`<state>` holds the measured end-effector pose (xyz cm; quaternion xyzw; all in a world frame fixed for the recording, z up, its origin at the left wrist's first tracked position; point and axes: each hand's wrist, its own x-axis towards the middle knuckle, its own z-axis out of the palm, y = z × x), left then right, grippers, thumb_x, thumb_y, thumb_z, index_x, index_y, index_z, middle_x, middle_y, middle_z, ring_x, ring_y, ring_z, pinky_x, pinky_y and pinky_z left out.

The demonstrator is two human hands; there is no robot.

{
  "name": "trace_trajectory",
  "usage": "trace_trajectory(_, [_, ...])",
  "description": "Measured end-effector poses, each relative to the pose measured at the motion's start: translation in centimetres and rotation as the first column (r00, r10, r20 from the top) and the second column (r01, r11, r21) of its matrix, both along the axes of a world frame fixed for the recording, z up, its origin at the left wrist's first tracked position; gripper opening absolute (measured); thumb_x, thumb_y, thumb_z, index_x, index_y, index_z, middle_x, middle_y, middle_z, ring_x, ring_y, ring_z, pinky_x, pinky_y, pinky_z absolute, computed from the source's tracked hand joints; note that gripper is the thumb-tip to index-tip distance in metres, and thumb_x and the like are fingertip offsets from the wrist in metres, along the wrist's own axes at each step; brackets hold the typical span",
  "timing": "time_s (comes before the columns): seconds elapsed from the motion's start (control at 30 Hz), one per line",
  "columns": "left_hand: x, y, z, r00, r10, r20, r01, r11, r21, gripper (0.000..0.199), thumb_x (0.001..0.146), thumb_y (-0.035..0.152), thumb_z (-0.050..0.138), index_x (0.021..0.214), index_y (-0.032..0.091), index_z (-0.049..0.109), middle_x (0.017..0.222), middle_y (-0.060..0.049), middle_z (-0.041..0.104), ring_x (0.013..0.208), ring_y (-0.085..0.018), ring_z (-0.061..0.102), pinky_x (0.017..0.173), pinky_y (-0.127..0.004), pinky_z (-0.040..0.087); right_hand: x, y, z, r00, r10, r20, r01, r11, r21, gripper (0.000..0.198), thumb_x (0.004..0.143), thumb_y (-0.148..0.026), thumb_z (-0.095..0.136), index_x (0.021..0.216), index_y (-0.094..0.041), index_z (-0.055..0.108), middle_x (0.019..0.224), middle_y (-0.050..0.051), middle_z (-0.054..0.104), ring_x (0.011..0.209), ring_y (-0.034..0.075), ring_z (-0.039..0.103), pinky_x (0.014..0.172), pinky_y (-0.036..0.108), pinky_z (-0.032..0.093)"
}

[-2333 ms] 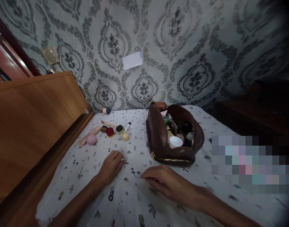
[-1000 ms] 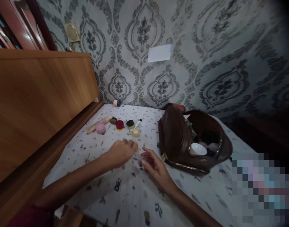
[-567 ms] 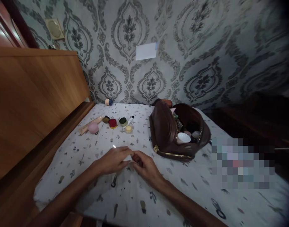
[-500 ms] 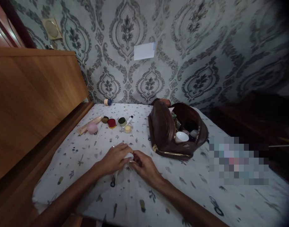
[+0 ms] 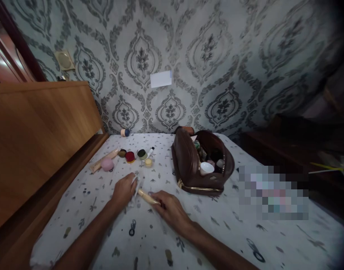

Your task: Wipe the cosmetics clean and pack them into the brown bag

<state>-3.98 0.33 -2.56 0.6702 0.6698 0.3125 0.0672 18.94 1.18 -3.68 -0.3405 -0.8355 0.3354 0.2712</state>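
A person's right hand [image 5: 172, 210] pinches one end of a slim, cream-colored cosmetic tube [image 5: 148, 197] over a printed bedsheet [image 5: 149, 245], its long axis slanting forward and leftward, the free end aimed at the left hand [image 5: 123, 192], whose fingers close on translucent plastic [image 5: 135, 186]. A brown vanity bag [image 5: 186, 157] stands open beyond, to the right.

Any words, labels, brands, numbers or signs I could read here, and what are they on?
No text is readable.
White wall card: no writing discernible.
Slim beige item in the right hand: no legible marking.
Pale tube, red jar: any print too small or blurred.
Pixelated patch: cannot tell.
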Motion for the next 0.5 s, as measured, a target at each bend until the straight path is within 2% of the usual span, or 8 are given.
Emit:
trace_trajectory(0.1, [-0.4, 0.2, 0.3, 0.992, 0.038, 0.124, -0.039, 0.999, 0.008, 0.022, 0.091, 0.037, 0.043, 0.082, 0.022, 0.056, 0.067, 0.001, 0.053, 0.067, -0.020, 0.053, 0.068, -0.032, 0.038, 0.0, -0.1, -0.2, 0.999, 0.025, 0.023, -0.026, 0.997, 0.066, 0.025, 0.093, -0.024, 0.054, 0.111, -0.019, 0.070, 0.096, 0.007, 0.072, 0.088, 0.020, 0.066, 0.083, 0.030, 0.049])
trace_trajectory(0.23, [-0.7, 0.5, 0.8, 0.941, 0.053, 0.334, -0.053, 0.999, -0.008, 0.031, 0.087, 0.048, 0.047, 0.075, 0.021, 0.055, 0.068, 0.002, 0.054, 0.068, -0.017, 0.053, 0.067, -0.028, 0.040, -0.1, -0.4, 0.4, 0.996, 0.003, 0.087, -0.007, 0.999, 0.046, 0.025, 0.092, -0.022, 0.056, 0.112, -0.020, 0.070, 0.103, 0.007, 0.073, 0.094, 0.021, 0.067, 0.084, 0.029, 0.047])
trace_trajectory(0.37, [-0.4, 0.7, 0.8, 0.838, 0.063, 0.542, -0.009, 0.995, -0.102, 0.038, 0.079, 0.057, 0.052, 0.074, 0.020, 0.056, 0.061, 0.004, 0.053, 0.057, -0.015, 0.050, 0.056, -0.026, 0.040, 0.1, -0.6, 1.6, 0.992, -0.006, 0.126, 0.010, 1.000, -0.028, 0.020, 0.091, -0.023, 0.056, 0.104, -0.019, 0.070, 0.091, 0.005, 0.072, 0.082, 0.019, 0.064, 0.074, 0.026, 0.043])
trace_trajectory(0.5, [0.4, 0.5, 1.2, 0.724, 0.091, 0.683, 0.057, 0.980, -0.191, 0.044, 0.072, 0.063, 0.060, 0.074, 0.019, 0.056, 0.055, 0.005, 0.053, 0.046, -0.011, 0.047, 0.046, -0.023, 0.036, 0.6, -0.5, 2.0, 1.000, -0.005, 0.012, 0.006, 0.996, -0.091, 0.015, 0.090, -0.025, 0.056, 0.094, -0.018, 0.069, 0.078, 0.000, 0.067, 0.069, 0.014, 0.055, 0.063, 0.023, 0.036])
